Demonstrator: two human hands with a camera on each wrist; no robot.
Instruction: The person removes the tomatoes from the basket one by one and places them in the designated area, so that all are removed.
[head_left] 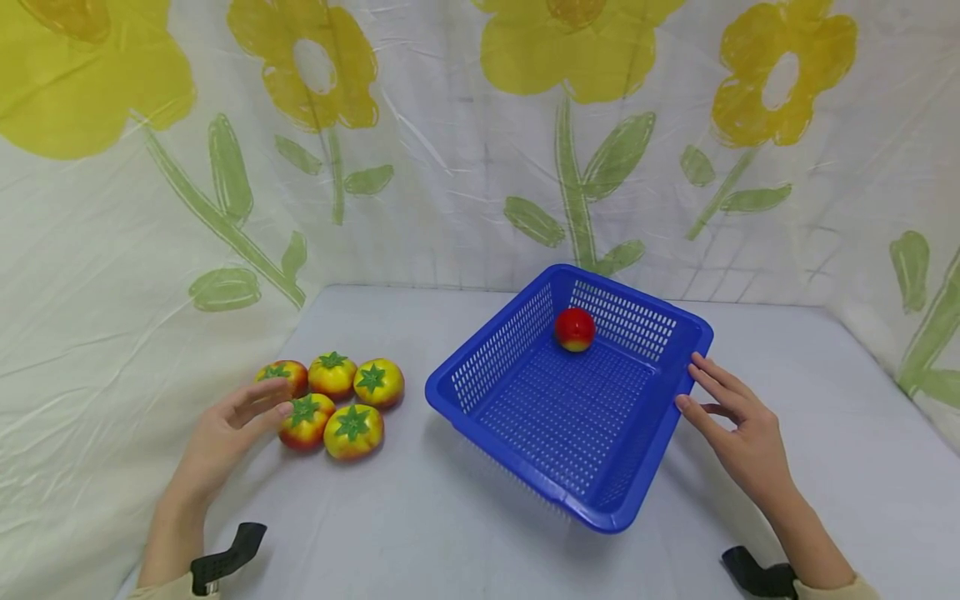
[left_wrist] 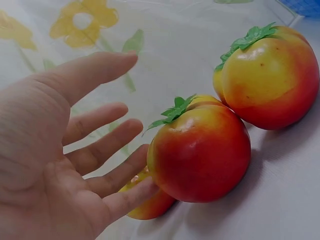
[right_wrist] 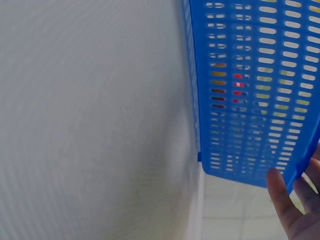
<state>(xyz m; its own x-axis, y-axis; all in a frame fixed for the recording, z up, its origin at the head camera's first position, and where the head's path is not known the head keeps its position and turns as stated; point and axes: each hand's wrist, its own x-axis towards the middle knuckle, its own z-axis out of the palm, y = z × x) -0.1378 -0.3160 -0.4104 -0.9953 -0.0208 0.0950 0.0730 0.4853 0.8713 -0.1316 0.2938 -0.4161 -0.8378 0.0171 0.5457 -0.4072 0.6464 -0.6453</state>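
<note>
Several red-and-yellow tomato-like fruits (head_left: 354,433) with green star-shaped leaf tops lie in a close cluster on the left of the table. Beside them, my left hand (head_left: 238,425) has its fingers spread and relaxed, holding nothing. In the left wrist view, its lower fingertips reach right up to one fruit (left_wrist: 200,150). A blue perforated plastic basket (head_left: 517,475) sits at an angle right of the middle. My right hand (head_left: 738,433) grips the basket's right rim; in the right wrist view, a finger (right_wrist: 281,197) lies against the outer wall below the rim. One red fruit (head_left: 575,327) rests inside the basket's far corner.
A white cloth covers the table (head_left: 360,525). Behind it hangs a pale curtain (head_left: 450,192) painted with yellow flowers and green stems, which also runs down both sides. Black camera mounts are strapped to both wrists.
</note>
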